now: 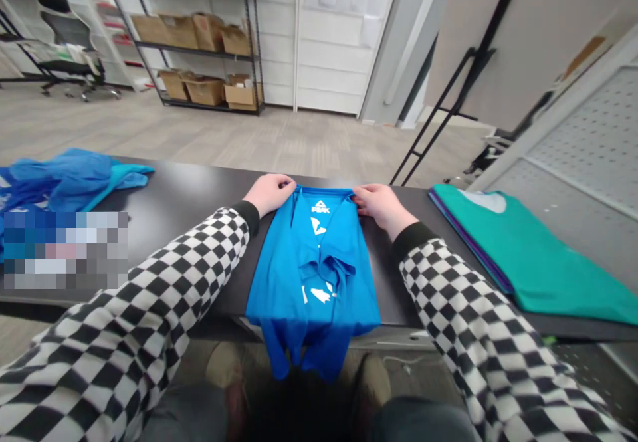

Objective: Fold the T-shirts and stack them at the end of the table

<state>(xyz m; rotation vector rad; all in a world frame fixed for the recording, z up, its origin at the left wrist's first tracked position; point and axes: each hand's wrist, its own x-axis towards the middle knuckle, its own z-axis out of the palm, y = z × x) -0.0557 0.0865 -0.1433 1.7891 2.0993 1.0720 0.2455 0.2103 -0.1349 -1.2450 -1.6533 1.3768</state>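
Note:
A blue T-shirt [284, 262] with white printing lies in front of me, its sides folded inward and its lower end hanging over the table's near edge. At the far left corner of the shirt, my left hand [272, 193] pinches the fabric between thumb and fingers. My right hand [381, 204] pinches the opposite far corner, beside the collar. One sleeve is bunched over the middle of the print.
The dark table [199, 183] also bears a rumpled pile of blue clothes [74, 176] at left and a stack topped by a green shirt [538, 256] at right. Beyond stand a shelf with cardboard boxes [204, 90] and a black metal frame [438, 103].

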